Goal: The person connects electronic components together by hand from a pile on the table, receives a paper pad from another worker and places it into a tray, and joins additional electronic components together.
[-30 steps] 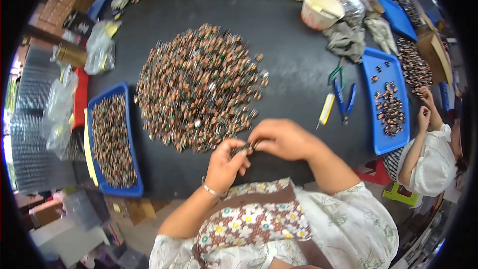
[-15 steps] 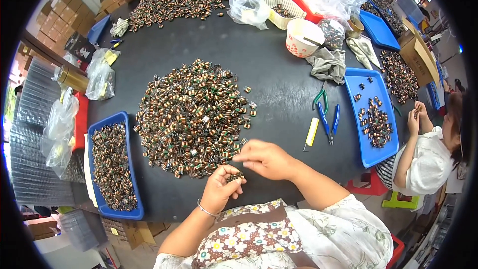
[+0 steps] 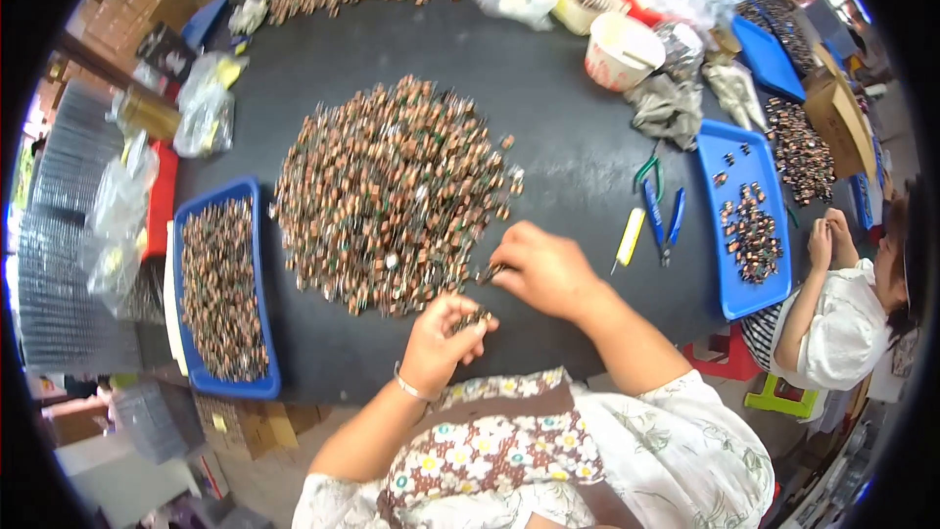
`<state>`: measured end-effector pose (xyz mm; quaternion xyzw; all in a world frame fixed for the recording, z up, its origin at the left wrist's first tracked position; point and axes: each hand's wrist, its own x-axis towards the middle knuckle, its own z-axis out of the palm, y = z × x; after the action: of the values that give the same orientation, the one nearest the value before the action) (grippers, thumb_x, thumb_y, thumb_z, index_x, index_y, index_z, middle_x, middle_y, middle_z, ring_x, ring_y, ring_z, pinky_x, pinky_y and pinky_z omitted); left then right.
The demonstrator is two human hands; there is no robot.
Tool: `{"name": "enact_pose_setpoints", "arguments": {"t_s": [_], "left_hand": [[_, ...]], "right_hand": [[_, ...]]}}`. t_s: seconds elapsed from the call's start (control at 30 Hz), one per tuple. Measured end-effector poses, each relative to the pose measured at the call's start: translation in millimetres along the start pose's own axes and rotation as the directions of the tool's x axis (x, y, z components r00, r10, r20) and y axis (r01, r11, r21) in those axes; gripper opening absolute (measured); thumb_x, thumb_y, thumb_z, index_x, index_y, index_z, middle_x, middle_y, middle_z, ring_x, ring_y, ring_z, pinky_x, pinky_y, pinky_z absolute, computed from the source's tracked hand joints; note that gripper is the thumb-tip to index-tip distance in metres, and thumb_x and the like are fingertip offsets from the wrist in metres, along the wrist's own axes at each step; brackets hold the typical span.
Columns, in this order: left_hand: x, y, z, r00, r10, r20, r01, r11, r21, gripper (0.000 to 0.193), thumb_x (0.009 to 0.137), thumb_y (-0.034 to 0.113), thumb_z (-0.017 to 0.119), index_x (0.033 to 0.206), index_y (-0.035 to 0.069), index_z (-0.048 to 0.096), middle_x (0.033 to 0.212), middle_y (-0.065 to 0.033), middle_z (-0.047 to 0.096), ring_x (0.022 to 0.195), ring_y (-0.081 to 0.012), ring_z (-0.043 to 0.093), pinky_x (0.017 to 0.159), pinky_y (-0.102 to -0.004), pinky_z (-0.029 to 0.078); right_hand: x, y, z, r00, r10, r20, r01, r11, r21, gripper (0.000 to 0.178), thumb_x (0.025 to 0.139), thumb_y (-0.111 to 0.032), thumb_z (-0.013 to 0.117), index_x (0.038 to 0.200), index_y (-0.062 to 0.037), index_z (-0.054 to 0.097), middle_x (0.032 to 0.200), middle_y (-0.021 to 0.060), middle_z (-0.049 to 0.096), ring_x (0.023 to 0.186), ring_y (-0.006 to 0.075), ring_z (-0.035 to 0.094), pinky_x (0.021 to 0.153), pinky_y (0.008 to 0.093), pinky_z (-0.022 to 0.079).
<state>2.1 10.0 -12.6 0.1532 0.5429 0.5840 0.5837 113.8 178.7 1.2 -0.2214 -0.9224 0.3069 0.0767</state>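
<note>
A large heap of small copper-wound coils [image 3: 392, 196] with dark leads lies on the black table in front of me. Near the heap's lower right edge, my left hand [image 3: 441, 345] is closed around a few of these coils [image 3: 472, 319], held between thumb and curled fingers. My right hand [image 3: 546, 272] is just beyond it, palm down, with its fingertips pinched on a small dark coil [image 3: 487, 274] at the table by the heap. The fingers partly cover that piece, and the picture is somewhat blurred.
To the left stands a blue tray [image 3: 275, 333] full of coils. On the right are green-handled pliers [image 3: 650, 174], blue-handled cutters [image 3: 666, 225], a yellow tool [image 3: 630, 238] and another blue tray [image 3: 732, 284]. A white bucket [image 3: 624, 51] stands farther back. A co-worker [image 3: 832, 323] sits at right.
The whole view has shifted, with the heap higher in the picture. My right hand has lowered its fingertips onto a coil beside the heap. My left hand keeps its hold.
</note>
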Motion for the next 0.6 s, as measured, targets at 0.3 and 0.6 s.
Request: {"name": "enact_pose_setpoints", "arguments": {"t_s": [0.3,0.6], "left_hand": [[3.8,2.1,0.1,1.0,-0.009,0.004,0.008,1.0,0.03,0.016,0.083,0.001,0.057,0.096,0.004,0.048,0.091,-0.0129,0.064,0.057,-0.0066,0.051,0.048,-0.0168,0.042],[5.8,-5.0,-6.6,0.999,-0.028,0.028,0.028,1.0,0.011,0.022,0.083,0.004,0.06,0.1,0.003,0.047,0.096,-0.0126,0.062,0.061,-0.0064,0.053,0.046,-0.0161,0.04]], "right_hand": [[-6.4,7.8,0.4,0.998,-0.034,-0.06,0.05,0.959,0.278,0.015,0.079,-0.006,0.061,0.093,-0.0023,0.063,0.084,0.0092,0.059,0.071,0.0197,0.059,0.062,0.0279,0.046],[-9.9,-1.6,4.3,0.973,0.024,0.23,-0.155,0.804,0.574,0.015,0.086,-0.005,0.053,0.097,-0.002,0.063,0.08,0.0043,0.06,0.059,0.0082,0.054,0.055,0.0217,0.045]]}}
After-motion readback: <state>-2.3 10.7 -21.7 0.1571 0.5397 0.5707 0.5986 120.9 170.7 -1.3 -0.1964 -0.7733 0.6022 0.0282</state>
